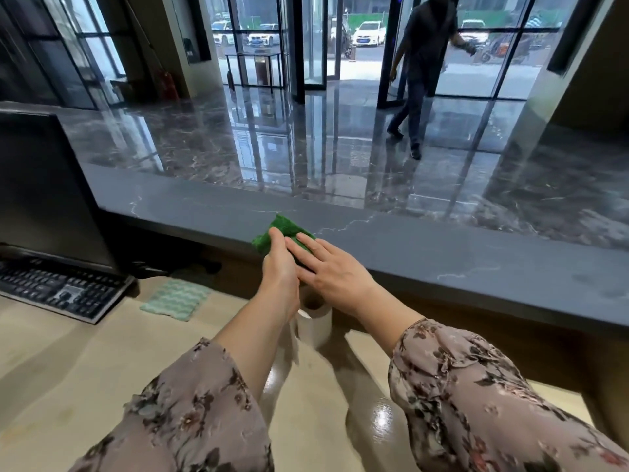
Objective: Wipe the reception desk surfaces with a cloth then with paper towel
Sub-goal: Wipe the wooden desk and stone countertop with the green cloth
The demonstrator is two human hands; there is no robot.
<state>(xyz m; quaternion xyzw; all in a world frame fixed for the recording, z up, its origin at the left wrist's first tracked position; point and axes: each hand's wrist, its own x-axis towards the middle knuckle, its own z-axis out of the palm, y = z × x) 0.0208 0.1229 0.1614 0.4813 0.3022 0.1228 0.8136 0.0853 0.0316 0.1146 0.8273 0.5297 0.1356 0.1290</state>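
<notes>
**Both hands on the green cloth at the counter's near edge**

Two floral sleeves (190, 413) fill the bottom of the frame, and bare forearms reach from them toward the middle. The left hand (280, 267) is seen from its side. Its thumb and fingers close on the left border of the green cloth (284, 226), so it holds the cloth. The right hand (332, 270) lies just beside it with straight, spread fingers placed flat on the cloth's right part. It presses and does not grasp.

The cloth rests on the grey stone counter (442, 253), close to its near edge and a little left of the centre of the frame. A corner of it points up and away from the fingertips. The hands cover the rest, so its long axis cannot be told.

The counter runs as a band from the left of the frame toward the lower right, and most of it lies to the right of the cloth. The flat right hand is on that side, so it seems better placed to push the cloth along.

Under the wrists a paper towel roll (315, 321) stands on the lower beige desk (85, 352), probably for the second pass. To its left lie a striped cloth (175, 299) and a keyboard (58, 287).
</notes>
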